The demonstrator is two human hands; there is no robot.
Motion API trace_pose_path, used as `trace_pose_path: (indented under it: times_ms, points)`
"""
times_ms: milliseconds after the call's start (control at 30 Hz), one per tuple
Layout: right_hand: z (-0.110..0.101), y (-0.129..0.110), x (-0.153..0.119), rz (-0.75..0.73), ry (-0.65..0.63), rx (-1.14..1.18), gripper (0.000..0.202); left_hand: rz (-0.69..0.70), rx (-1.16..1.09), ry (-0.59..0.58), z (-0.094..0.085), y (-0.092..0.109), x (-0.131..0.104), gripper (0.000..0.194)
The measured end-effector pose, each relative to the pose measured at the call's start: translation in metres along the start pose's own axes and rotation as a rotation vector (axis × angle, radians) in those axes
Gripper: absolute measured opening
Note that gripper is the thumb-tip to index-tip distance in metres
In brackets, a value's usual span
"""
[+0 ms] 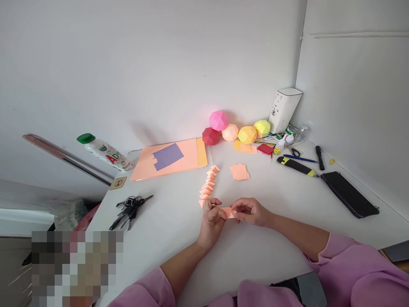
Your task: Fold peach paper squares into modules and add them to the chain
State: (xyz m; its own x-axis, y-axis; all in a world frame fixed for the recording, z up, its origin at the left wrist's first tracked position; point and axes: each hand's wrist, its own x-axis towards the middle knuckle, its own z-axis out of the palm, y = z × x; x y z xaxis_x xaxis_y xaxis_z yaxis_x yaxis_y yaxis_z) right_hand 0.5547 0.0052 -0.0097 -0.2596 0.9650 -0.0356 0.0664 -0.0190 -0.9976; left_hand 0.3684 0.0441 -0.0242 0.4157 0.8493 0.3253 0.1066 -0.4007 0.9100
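Between my two hands is a small folded piece of peach paper (228,212). My left hand (213,218) pinches its left end, and the fingers of my right hand (251,212) close on its right end. Just beyond my left hand, a row of folded peach paper pieces (208,183) runs away from me, overlapping one another. A small stack of flat peach paper squares (240,172) lies beyond my right hand. The folds under my fingertips are partly hidden.
Faceted paper balls (247,134) line the wall. Peach sheets (169,170) carry a purple paper piece (168,156). Left are a bottle (105,152) and keys (130,212). Right are a glue bottle (279,145), box cutter (295,166), marker (320,157) and black pouch (349,194).
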Motion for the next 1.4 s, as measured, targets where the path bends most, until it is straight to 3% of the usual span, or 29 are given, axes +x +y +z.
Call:
trace_pose_path:
  times_ms: [400, 1000, 1400]
  points:
    - [-0.004, 0.006, 0.002, 0.021, -0.049, 0.036, 0.032, -0.017, -0.071, -0.010, -0.001, 0.004, 0.002, 0.023]
    - [-0.002, -0.004, 0.002, 0.016, 0.004, -0.027, 0.030, 0.033, -0.037, -0.059, 0.001, -0.002, 0.000, 0.021]
    - [-0.001, 0.005, 0.003, -0.108, -0.022, 0.053, 0.018, -0.045, -0.122, -0.079, 0.002, 0.002, 0.002, 0.011]
